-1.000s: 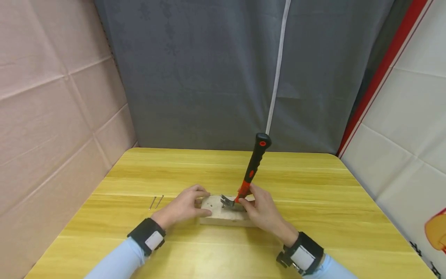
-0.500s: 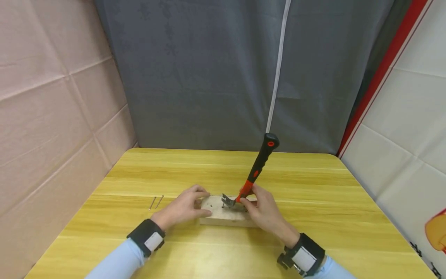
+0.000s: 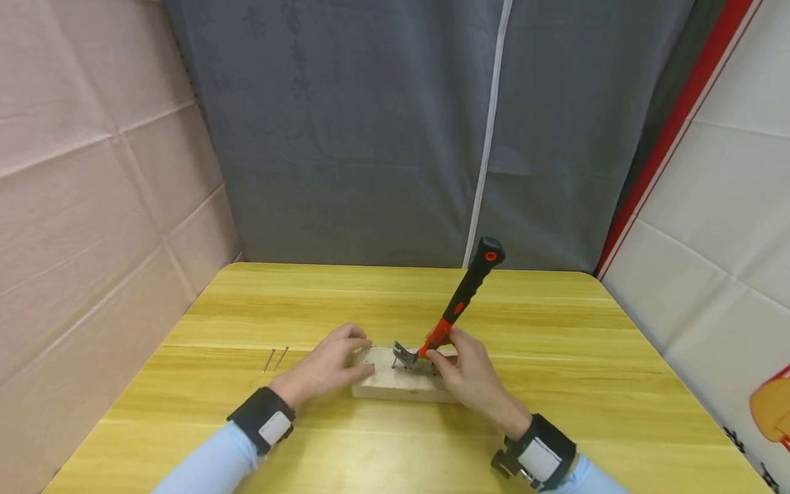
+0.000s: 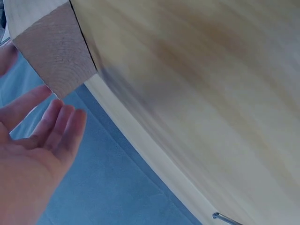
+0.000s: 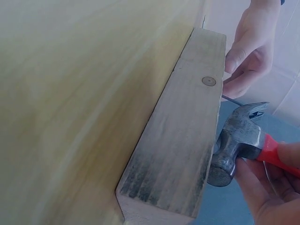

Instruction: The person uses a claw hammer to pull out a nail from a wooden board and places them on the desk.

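A pale wooden block lies on the yellow table. My left hand holds the block's left end, thumb on the near side, fingers over the far side. My right hand grips a claw hammer low on its red and black handle, just above the head. The steel head rests on the block's top, and the claw is hooked on a thin nail that stands out of the wood. The handle leans up and to the right. The left wrist view shows the block's end grain beside my fingers.
Two loose nails lie on the table left of my left hand; one nail shows in the left wrist view. A grey curtain hangs behind the table, with pink sheeting at the left and a white panel at the right.
The hammer handle has tipped further to the right while the head stays on the block, and the claw has lifted slightly. Both hands keep their places.
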